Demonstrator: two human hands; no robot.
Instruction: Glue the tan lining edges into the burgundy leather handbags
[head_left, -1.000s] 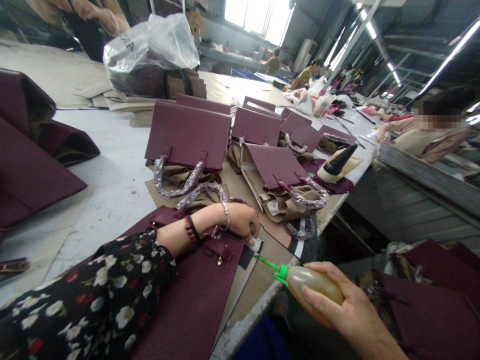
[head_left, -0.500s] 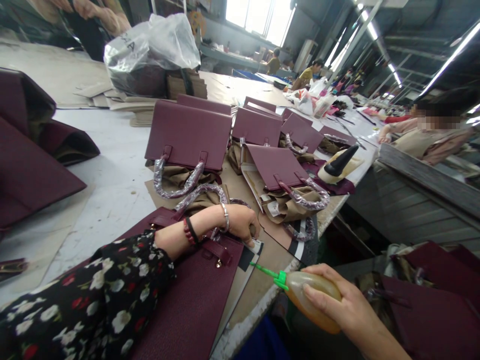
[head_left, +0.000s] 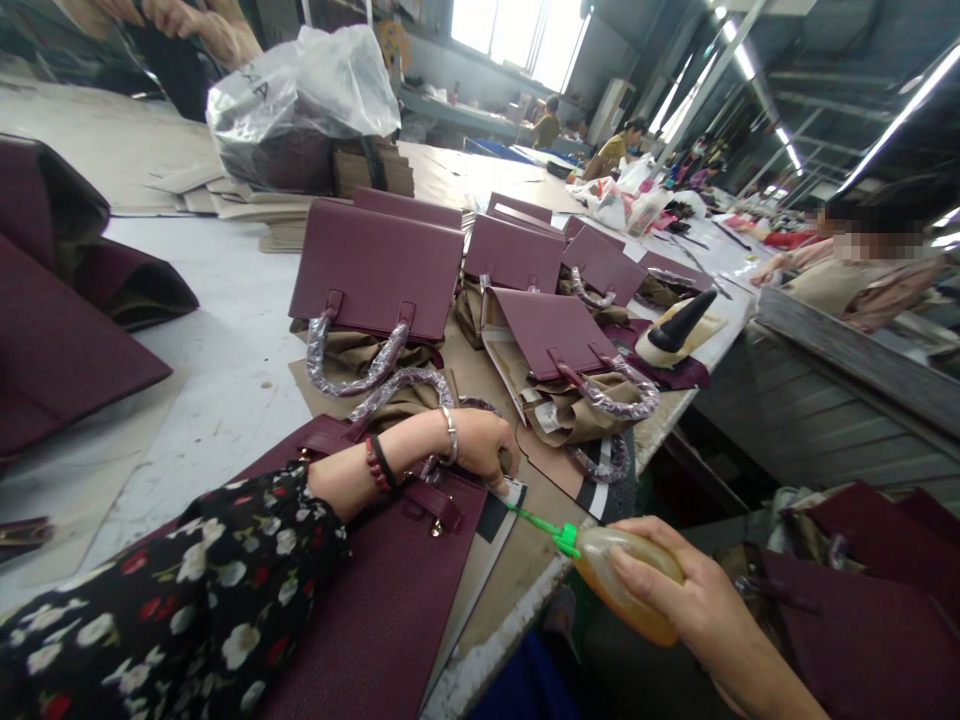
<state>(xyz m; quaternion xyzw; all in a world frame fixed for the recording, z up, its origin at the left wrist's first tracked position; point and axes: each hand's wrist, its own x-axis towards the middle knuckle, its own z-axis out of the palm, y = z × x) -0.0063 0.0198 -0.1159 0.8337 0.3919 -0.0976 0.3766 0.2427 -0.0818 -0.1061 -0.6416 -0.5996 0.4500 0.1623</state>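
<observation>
At lower right the right hand (head_left: 701, 590) gripped the bottle (head_left: 626, 590), nozzle (head_left: 538, 522) angled to reach the tab (head_left: 514, 492) mid-frame — which the left hand (head_left: 484, 445), fingers curled, touched, likely to steady it — whether pinching, I couldn't tell

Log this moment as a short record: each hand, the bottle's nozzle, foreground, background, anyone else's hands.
Left hand: fingertips at a pale strip; pinching or pressing unclear
Right hand: wrapped around an amber-toned squeeze bottle
Green nozzle: points toward the pale strip; contact unclear
Foreground: maroon bag panel with short strap
Beyond: maroon bags with plastic-wrapped handles
Upper left: co-worker's hands at a dark item
</observation>
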